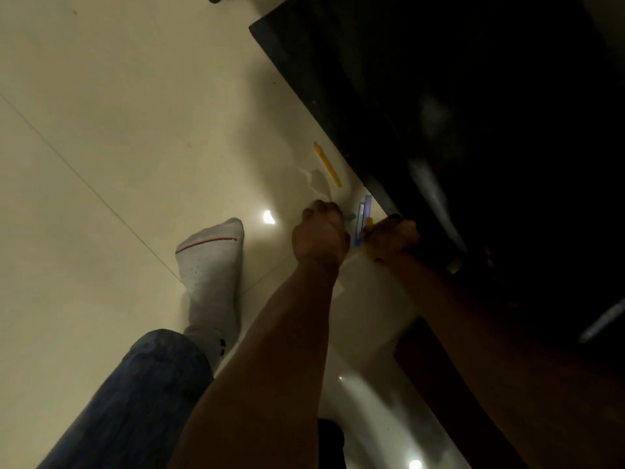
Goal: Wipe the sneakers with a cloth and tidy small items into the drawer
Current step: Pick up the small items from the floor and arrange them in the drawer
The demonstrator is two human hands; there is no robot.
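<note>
— Down on the floor [101, 113], beside the dark cabinet [456, 96]: where are your hands?

— Both reach low, near the cabinet's bottom edge. Your left hand [321, 240] is curled into a fist; whether it holds anything cannot be told, since the fingers hide the palm. Your right hand [394, 240] is curled too, just beside the cabinet, with something yellow [369, 221] showing at its fingers. What that item is cannot be told.

— Where are the small items?

— A yellow pencil [326, 164] lies flat on the floor beyond your left hand, close to the cabinet edge. A blue stick [363, 220] lies between your two hands, and a small green piece [351, 217] sits just beside your left knuckles.

— What else is in view?

— Your foot in a grey sock [211, 265] rests on the tile to the left of the hands, below a jeans leg [145, 394].
</note>
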